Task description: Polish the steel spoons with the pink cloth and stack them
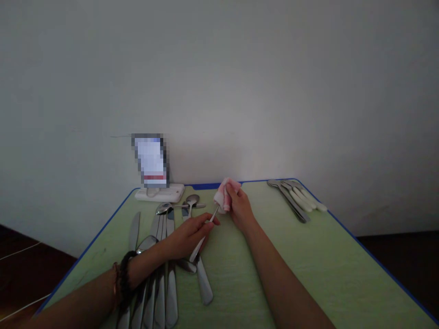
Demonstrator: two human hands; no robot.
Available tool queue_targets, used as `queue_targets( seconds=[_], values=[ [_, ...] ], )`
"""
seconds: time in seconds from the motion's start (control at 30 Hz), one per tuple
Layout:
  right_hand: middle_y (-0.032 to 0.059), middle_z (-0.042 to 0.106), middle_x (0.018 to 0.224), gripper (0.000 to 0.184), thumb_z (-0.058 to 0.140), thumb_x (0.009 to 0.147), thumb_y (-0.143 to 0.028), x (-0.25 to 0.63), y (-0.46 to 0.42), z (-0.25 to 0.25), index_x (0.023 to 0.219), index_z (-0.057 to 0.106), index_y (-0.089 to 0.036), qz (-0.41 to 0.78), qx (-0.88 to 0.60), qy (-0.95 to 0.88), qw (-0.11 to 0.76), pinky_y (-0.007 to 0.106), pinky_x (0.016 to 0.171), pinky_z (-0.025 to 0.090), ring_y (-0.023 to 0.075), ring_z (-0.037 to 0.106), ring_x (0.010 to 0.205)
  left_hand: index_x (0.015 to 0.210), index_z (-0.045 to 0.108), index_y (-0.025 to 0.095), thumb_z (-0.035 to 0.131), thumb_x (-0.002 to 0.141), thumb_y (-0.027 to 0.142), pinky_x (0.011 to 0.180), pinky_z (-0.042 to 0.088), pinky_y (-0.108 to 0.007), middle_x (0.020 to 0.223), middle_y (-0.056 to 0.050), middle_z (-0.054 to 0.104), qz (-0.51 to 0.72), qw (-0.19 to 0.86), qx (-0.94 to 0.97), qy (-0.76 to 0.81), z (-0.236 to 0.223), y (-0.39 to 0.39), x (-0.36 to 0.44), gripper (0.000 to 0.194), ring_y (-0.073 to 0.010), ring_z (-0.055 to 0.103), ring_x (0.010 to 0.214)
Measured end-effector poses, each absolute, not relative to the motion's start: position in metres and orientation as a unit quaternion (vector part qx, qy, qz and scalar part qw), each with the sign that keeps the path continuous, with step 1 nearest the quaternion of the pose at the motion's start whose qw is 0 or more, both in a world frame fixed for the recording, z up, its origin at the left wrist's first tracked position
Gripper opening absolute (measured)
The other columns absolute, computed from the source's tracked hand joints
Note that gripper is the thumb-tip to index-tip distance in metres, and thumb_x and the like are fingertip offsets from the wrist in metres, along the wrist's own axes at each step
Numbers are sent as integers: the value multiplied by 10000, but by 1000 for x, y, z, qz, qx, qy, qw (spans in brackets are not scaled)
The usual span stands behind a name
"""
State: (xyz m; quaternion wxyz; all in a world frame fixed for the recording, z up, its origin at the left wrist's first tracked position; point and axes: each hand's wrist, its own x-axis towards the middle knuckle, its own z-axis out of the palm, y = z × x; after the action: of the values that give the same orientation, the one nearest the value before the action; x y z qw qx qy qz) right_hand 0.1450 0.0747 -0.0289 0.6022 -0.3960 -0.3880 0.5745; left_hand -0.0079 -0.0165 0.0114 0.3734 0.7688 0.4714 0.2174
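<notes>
My left hand [190, 235] is closed round the handle of a piece of metal cutlery [198, 247], whose far end is hidden in a cloth, so its kind cannot be told. The pink and white cloth [221, 194] is pinched in my right hand [240, 206] and wraps that far end. Under and beside my left wrist lie loose metal pieces: a spoon [192, 200], a table knife [135, 229] and several long handles [160, 292]. My left forearm hides part of this pile.
Spoons [290, 200] and forks with cream handles [302, 198] lie together at the table's back right. A blurred phone [151, 160] stands in a white holder [159, 193] at the back left. The green table [302, 278] has a blue edge and meets a wall [240, 91].
</notes>
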Motion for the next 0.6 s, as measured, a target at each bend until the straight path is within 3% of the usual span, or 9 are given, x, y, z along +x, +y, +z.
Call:
queue_targets(
  seconds=[0.33, 0.6],
  values=[
    [8, 586, 578, 308, 620, 724, -484, 140, 88, -20, 646, 640, -186, 459, -473, -515, 548, 277, 615, 380, 160, 517, 630, 1032, 547, 168, 313, 926, 380, 736, 421, -263, 839, -20, 579, 246, 379, 746, 488, 12, -12, -8, 333, -180, 540, 823],
    [-4, 572, 573, 302, 582, 757, -469, 137, 86, -13, 661, 634, -187, 458, -469, -544, 523, 275, 618, 378, 151, 494, 607, 947, 519, 164, 361, 909, 434, 481, 273, -213, 564, 71, 359, 246, 435, 715, 489, 15, -13, -6, 314, -110, 350, 510]
  ],
)
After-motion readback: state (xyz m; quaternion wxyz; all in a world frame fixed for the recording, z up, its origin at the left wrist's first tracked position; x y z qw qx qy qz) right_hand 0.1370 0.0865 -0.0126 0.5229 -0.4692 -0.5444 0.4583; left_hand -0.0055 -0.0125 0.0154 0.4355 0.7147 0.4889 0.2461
